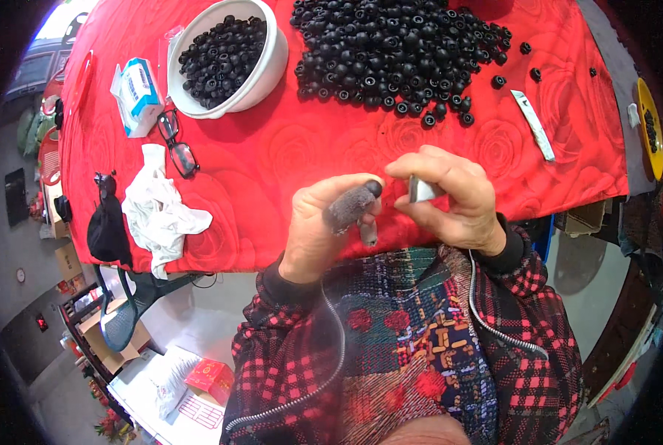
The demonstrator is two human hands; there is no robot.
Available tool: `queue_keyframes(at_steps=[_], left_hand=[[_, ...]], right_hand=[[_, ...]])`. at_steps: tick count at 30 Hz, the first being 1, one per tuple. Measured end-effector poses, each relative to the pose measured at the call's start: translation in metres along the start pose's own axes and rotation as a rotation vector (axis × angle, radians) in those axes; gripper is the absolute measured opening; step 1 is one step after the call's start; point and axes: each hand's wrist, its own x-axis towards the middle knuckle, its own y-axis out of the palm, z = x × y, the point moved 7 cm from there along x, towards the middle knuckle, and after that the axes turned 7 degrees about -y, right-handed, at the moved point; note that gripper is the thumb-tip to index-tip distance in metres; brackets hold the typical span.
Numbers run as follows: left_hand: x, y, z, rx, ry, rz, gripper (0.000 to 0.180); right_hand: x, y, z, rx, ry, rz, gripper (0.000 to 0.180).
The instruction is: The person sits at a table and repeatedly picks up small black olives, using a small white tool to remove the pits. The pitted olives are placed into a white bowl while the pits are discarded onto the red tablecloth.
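Over the table's near edge, my left hand (313, 226) is closed, pinching a small black round part (374, 188) at its fingertips. A grey fabric finger cover (348, 208) sits on its thumb, and another greyish wrapping (368, 231) shows on a finger below. Just to the right, my right hand (461, 199) is closed on a short flat blade-like piece (419, 190), pale with a dark edge. The piece points toward the black part, with a small gap between them. Most of its length is hidden in my fingers.
A large pile of black round parts (391, 55) covers the back of the red tablecloth (287, 159). At back left stands a white bowl (272, 70) of similar parts. Eyeglasses (177, 144), a tissue pack (137, 96) and white cloth (161, 208) lie left; a narrow white packet (533, 126) lies right.
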Motion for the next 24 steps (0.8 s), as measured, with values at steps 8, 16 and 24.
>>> queue_keyframes(at_steps=[8, 16, 24], left_hand=[[-0.007, 0.015, 0.012, -0.221, -0.136, 0.198, 0.028], [-0.013, 0.016, 0.007, -0.044, -0.004, 0.064, 0.024], [-0.015, 0.012, -0.010, 0.196, 0.135, -0.001, 0.021]], right_hand=[[-0.003, 0.012, 0.013, -0.151, -0.259, -0.004, 0.046], [-0.009, 0.014, 0.027, -0.265, -0.296, -0.042, 0.036], [-0.001, 0.005, 0.011, -0.169, 0.047, 0.047, 0.023]])
